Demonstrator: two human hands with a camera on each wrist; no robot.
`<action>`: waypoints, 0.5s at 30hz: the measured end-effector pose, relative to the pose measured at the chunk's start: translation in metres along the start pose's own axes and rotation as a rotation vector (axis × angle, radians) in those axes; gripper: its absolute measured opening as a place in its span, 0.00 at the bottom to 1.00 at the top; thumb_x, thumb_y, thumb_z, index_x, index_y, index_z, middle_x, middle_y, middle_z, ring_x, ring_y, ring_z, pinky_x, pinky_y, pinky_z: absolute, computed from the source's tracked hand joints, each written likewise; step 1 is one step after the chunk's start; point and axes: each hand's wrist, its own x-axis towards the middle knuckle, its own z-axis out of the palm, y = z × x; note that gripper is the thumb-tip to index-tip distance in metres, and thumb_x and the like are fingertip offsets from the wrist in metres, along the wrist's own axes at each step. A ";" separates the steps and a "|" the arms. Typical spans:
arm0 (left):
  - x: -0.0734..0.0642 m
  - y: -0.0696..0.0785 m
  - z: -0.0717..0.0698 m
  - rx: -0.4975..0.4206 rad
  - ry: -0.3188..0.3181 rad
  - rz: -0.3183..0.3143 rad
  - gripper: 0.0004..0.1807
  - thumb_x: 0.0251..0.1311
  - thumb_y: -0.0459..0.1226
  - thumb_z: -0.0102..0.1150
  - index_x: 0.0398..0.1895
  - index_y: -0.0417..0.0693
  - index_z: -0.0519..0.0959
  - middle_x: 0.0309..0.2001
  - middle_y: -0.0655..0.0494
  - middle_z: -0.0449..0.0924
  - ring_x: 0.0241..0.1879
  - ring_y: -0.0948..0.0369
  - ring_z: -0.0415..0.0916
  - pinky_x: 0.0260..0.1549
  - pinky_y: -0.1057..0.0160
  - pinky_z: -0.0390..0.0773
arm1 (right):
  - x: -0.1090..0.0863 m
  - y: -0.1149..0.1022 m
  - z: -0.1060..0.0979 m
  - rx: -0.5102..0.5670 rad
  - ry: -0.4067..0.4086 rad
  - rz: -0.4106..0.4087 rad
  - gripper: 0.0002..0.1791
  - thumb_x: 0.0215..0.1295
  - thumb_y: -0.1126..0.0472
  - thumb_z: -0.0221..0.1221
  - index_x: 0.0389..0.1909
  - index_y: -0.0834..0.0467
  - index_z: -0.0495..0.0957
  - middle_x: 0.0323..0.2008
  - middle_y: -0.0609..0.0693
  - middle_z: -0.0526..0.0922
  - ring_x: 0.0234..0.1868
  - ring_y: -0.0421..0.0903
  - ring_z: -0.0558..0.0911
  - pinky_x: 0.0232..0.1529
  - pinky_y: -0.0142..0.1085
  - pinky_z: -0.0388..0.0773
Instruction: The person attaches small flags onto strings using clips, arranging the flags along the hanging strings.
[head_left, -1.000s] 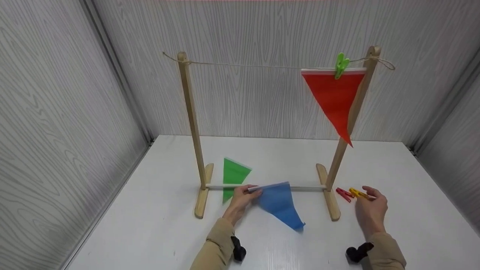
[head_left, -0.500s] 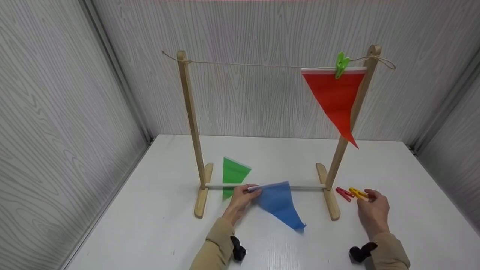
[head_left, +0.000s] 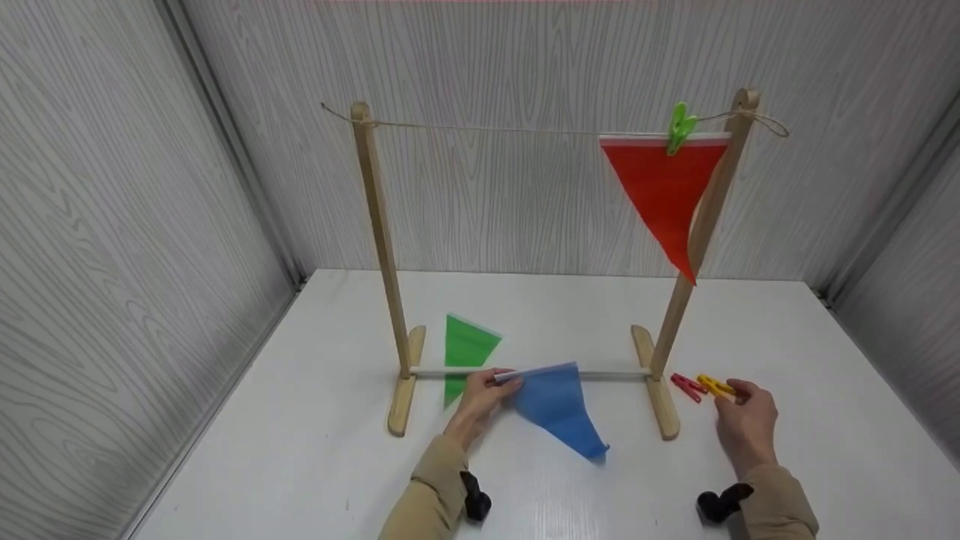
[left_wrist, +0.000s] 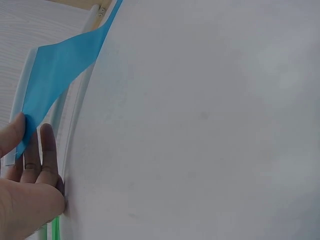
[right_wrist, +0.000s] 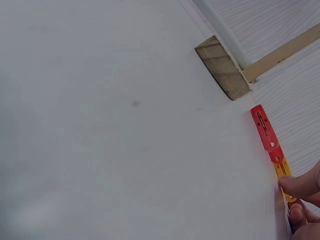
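Observation:
My left hand (head_left: 480,399) pinches a blue triangular pennant (head_left: 556,405) by one end of its white-edged top, thumb on one face in the left wrist view. The pennant's tip hangs toward me, in front of the stand's white crossbar (head_left: 616,373). At the right, my right hand (head_left: 750,420) pinches a yellow clothespin (head_left: 715,385) between thumb and fingers, low over the table. A red clothespin (head_left: 688,387) lies right beside it; in the right wrist view the two overlap. Part of the yellow clothespin (right_wrist: 282,171) is hidden by my thumb.
A wooden stand with a left post (head_left: 381,225) and right post (head_left: 705,225) carries a string (head_left: 487,129). From it hangs a red pennant (head_left: 667,187) under a green clothespin (head_left: 680,129). A green pennant (head_left: 466,343) lies beneath the crossbar. Grey panels surround the table (head_left: 285,465).
My right hand has shifted slightly right and toward me, still at the yellow clothespin. The red pennant's tip has swung right and then back left. My left hand has stayed in place.

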 end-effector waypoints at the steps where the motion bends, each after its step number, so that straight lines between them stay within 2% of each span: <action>1: 0.000 0.000 0.000 -0.007 -0.001 0.008 0.17 0.63 0.36 0.67 0.51 0.34 0.82 0.48 0.45 0.87 0.45 0.64 0.81 0.52 0.63 0.80 | 0.000 0.000 0.000 -0.002 0.001 -0.006 0.27 0.73 0.66 0.49 0.71 0.69 0.63 0.69 0.70 0.63 0.67 0.63 0.63 0.71 0.57 0.64; 7: -0.001 0.001 0.001 -0.054 -0.009 0.024 0.17 0.62 0.33 0.67 0.51 0.30 0.81 0.44 0.48 0.88 0.39 0.68 0.80 0.47 0.67 0.79 | -0.001 0.002 0.000 0.020 -0.001 -0.011 0.27 0.74 0.65 0.49 0.70 0.70 0.63 0.69 0.70 0.64 0.67 0.63 0.64 0.73 0.58 0.62; 11: -0.002 0.002 0.001 -0.045 -0.006 0.035 0.18 0.63 0.33 0.66 0.51 0.29 0.81 0.45 0.46 0.87 0.40 0.68 0.80 0.47 0.66 0.80 | -0.001 0.001 0.000 0.059 -0.017 0.024 0.27 0.76 0.63 0.48 0.72 0.67 0.62 0.69 0.68 0.64 0.67 0.60 0.65 0.74 0.55 0.64; 15: -0.002 0.002 0.001 -0.033 0.005 0.033 0.18 0.62 0.33 0.67 0.52 0.30 0.81 0.47 0.44 0.87 0.42 0.67 0.80 0.48 0.66 0.80 | 0.000 -0.002 -0.001 0.110 -0.054 0.054 0.29 0.78 0.62 0.47 0.75 0.66 0.57 0.72 0.67 0.61 0.71 0.61 0.63 0.76 0.55 0.61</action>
